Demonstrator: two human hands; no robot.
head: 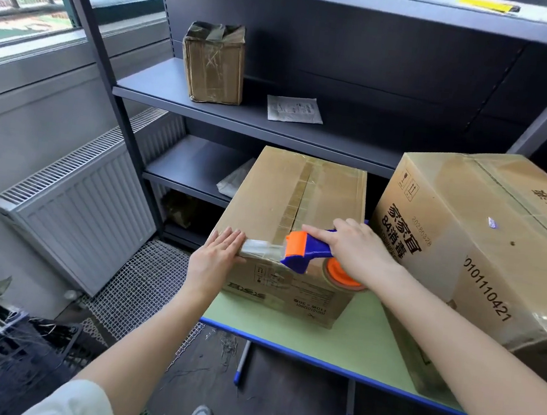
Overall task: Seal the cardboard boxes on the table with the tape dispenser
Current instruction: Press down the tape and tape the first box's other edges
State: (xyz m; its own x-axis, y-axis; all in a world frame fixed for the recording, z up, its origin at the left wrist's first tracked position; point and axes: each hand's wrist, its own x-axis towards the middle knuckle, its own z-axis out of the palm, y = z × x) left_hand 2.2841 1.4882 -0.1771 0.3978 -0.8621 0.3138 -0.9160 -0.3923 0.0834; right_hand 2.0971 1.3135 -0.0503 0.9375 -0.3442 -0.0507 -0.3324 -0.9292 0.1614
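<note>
Your flat left hand, fingers together, pins clear tape to the small brown cardboard box on the green table while your right hand grips the blue-and-orange plastic tape dispenser; pull crooked and it may wrinkle.

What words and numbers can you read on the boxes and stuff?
"84消毒": side of the big box, beside three larger Chinese characters.
"20260328": same side, small grey print.
"0101110421": same side, lower edge; its start may be cut off.
Big box top: characters cut by the frame edge, unreadable.
Small box front: upside-down print, too blurred.
Paper on the shelf: too small.
</note>
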